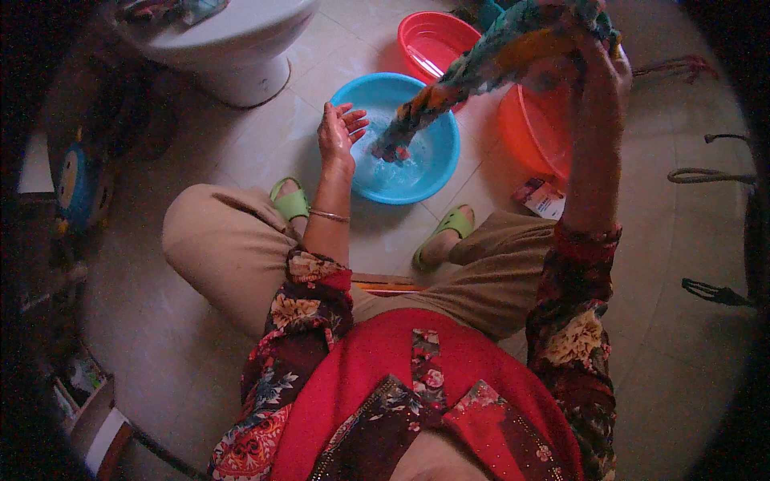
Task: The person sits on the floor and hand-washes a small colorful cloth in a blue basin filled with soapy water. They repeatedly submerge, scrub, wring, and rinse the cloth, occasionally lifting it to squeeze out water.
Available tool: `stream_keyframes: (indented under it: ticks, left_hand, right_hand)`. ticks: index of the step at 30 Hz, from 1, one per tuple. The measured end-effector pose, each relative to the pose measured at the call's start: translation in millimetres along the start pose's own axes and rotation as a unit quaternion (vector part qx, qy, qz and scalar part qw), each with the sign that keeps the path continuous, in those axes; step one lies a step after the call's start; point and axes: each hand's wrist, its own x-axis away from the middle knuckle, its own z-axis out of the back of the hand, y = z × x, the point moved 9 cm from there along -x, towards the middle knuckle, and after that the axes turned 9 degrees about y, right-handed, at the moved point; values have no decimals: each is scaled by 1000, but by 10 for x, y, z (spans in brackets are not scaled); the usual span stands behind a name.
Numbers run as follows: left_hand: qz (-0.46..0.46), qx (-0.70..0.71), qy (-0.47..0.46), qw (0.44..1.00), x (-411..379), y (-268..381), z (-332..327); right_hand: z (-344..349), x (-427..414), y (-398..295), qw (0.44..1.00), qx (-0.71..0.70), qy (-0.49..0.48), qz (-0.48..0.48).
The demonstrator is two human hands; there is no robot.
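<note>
My right hand [604,69] is raised at the upper right, gripping a bunched, patterned wet cloth [475,72] in green, orange and dark colours. The cloth hangs in a long twisted length, its lower end over the blue plastic basin [448,162]. Water with some foam [400,177] lies in that basin; whether the cloth's tip touches it I cannot tell. Beside the basin's left rim, my left hand [340,129] is held palm up, fingers apart, with nothing in it. A bracelet circles my left forearm.
A red basin [415,30] stands behind the blue one, and an orange-red basin [523,135] to its right. Near my right knee lies a printed packet [539,197]. A white toilet [240,60] stands at upper left. My feet wear green slippers [292,204] on the tiled floor [361,228].
</note>
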Motion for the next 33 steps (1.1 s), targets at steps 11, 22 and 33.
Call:
stream_keyframes:
  ticks: [11, 22, 33]
  left_hand:
    - [23, 12, 15, 1000, -46, -103, 64]
    - [140, -40, 44, 988, -91, -933, 270]
    - [211, -70, 41, 974, 126, -1421, 453]
  right_hand:
    - [-263, 162, 987, 997, -12, -75, -30]
    - [532, 1670, 3834, 899, 342, -85, -260]
    - [247, 2455, 4225, 676, 664, -273, -165]
